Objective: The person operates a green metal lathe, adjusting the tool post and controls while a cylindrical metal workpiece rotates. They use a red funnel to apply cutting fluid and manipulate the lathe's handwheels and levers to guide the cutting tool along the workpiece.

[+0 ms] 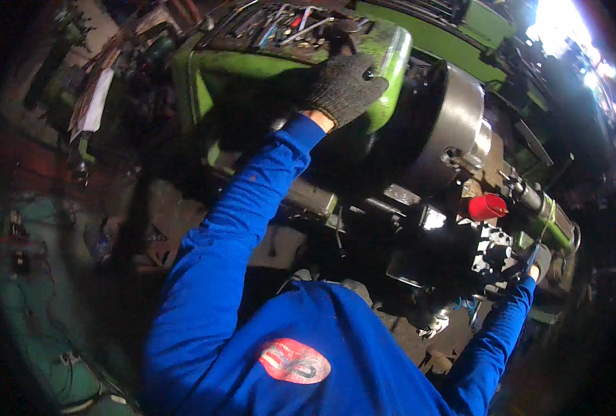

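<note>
My left hand (347, 89), in a dark grey knit glove, is over the green headstock (252, 69) of a lathe. Its fingers are curled around a dark lever (341, 43) whose rounded end sticks out beyond the glove. To the right of this hand is the large metal chuck (454, 121). Far over on the right, my right hand (543, 262) is beside the lathe's carriage (492, 253); its fingers are mostly hidden, so I cannot tell what it touches. A red cup (487, 206) rests between the chuck and that hand.
Several hand tools (280, 26) lie on top of the headstock. The tailstock side has a green cylindrical part (556, 225) near my right hand. A white sheet (98, 100) hangs at the left. Bright light comes from the upper right.
</note>
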The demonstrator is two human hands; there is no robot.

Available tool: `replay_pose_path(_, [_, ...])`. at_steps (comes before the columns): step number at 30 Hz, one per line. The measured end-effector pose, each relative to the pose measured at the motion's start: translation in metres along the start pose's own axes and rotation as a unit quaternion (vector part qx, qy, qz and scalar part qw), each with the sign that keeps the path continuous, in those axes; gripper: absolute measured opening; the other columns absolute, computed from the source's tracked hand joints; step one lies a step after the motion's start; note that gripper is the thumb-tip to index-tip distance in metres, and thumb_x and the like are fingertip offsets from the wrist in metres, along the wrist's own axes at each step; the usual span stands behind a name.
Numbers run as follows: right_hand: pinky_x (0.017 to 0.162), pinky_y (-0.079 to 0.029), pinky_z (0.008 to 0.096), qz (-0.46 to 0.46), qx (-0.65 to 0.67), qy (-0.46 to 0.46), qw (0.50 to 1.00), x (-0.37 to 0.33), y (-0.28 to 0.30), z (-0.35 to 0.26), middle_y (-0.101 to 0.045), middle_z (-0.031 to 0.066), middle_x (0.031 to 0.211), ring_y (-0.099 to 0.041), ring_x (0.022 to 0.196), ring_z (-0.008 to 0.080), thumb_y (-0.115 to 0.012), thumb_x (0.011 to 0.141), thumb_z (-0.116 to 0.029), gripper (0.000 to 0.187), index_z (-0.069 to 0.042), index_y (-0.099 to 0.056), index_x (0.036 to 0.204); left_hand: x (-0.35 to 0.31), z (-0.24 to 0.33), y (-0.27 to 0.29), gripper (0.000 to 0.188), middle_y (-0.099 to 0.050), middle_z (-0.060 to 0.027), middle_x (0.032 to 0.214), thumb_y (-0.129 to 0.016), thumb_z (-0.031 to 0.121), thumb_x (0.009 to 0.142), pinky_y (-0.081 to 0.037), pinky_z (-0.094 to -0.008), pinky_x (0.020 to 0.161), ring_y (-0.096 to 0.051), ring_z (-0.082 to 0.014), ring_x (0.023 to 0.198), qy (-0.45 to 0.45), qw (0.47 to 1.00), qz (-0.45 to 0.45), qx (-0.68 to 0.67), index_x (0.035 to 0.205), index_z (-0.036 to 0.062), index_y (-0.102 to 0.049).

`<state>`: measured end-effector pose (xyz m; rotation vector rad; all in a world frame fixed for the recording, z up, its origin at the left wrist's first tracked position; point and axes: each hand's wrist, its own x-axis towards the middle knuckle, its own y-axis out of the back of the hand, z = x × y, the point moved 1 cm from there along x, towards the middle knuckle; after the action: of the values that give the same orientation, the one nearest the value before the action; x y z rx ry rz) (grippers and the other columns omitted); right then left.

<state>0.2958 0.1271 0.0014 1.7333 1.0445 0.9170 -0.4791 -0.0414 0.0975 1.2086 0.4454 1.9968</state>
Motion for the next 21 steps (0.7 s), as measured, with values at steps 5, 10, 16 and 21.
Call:
replay_pose_path(5, [0.093, -0.057, 0.0448, -0.022, -0.077, 0.073, 0.994, 0.025, -0.022, 0.024, -0.078, 0.0206, 0.112, -0.075, 0.106, 0.0378, -0.066, 0.087, -0.029, 0.037, -0.003, -0.08, 0.11, -0.019, -0.032, 0.031, 0.017, -0.073, -0.0206, 0.106, -0.068, 0.018, 0.092, -0.055, -0.0478, 0.088, -0.07, -0.0397, 0.101, 0.049, 0.998, 0.049, -0.007, 0.105, 0.0075, -0.073])
replay_pose_path(10, [0.09, -0.055, 0.0462, -0.003, -0.146, 0.109, 0.983, 0.028, -0.025, 0.042, -0.078, 0.0201, 0.111, -0.074, 0.105, 0.0388, -0.063, 0.091, -0.033, 0.036, -0.006, -0.079, 0.108, -0.053, -0.037, 0.058, 0.026, -0.07, -0.0127, 0.111, -0.074, 0.02, 0.095, -0.053, -0.0419, 0.095, -0.066, -0.0284, 0.107, 0.013, 0.978, 0.182, -0.106, 0.115, 0.0048, -0.068])
replay_pose_path(16, [0.09, -0.055, 0.0468, 0.026, -0.129, 0.061, 0.989, 0.006, -0.01, 0.038, -0.078, 0.0189, 0.112, -0.073, 0.104, 0.0396, -0.064, 0.092, -0.033, 0.035, -0.009, -0.079, 0.111, -0.228, -0.111, 0.013, 0.025, -0.065, -0.0116, 0.11, -0.06, 0.024, 0.106, -0.048, -0.0402, 0.097, -0.061, -0.0233, 0.108, 0.353, 0.919, 0.033, -0.172, 0.112, 0.0009, -0.067])
replay_pose_path(21, [0.09, -0.055, 0.0491, -0.006, -0.029, -0.006, 1.0, -0.004, -0.001, -0.003, -0.077, 0.0213, 0.115, -0.072, 0.106, 0.0429, -0.064, 0.094, -0.033, 0.035, -0.009, -0.079, 0.114, -0.457, -0.195, -0.073, 0.036, -0.07, -0.0146, 0.13, -0.063, 0.022, 0.1, -0.049, -0.0421, 0.109, -0.064, -0.0303, 0.122, 0.252, 0.923, -0.289, -0.029, 0.131, 0.003, -0.069])
